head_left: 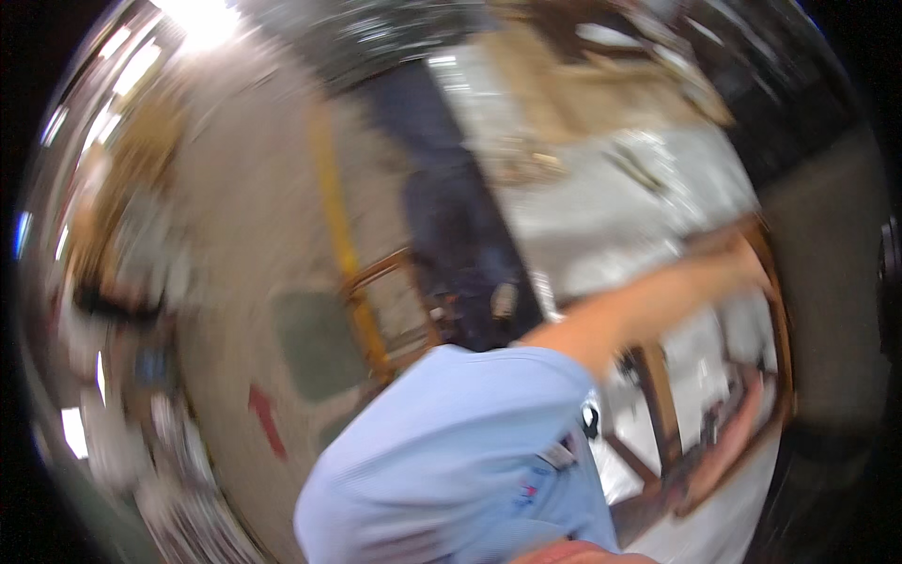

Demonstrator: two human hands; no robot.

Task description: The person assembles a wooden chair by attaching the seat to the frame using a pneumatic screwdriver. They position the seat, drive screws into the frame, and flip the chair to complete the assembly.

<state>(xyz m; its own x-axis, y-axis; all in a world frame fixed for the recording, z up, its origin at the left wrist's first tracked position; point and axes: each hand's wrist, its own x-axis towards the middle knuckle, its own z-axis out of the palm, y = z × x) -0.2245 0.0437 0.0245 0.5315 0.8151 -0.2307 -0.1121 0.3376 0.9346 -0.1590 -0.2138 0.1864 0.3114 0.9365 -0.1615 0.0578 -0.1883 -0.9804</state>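
Observation:
A brown wooden frame (pixel 787 348) with an inner crosspiece (pixel 658 399) lies on a table covered with white plastic sheeting (pixel 601 230). My left arm, in a light blue sleeve, stretches across it to the right. At the frame's far corner my left hand (pixel 745 267) touches the wood, its fingers smeared by motion. My right hand (pixel 746 406) is low on the right, inside or along the frame's outer rail. Something greyish shows beside it, too blurred to name. Whether the right fingers grip anything cannot be made out.
Brown cardboard (pixel 601 99) lies on the table's far part. A dark blue covering (pixel 451 202) runs down its left side. On the floor stands a small wooden frame-like piece (pixel 351 296), near a yellow line (pixel 324 179) and a red arrow (pixel 267 421). Blurred stacks line the far left.

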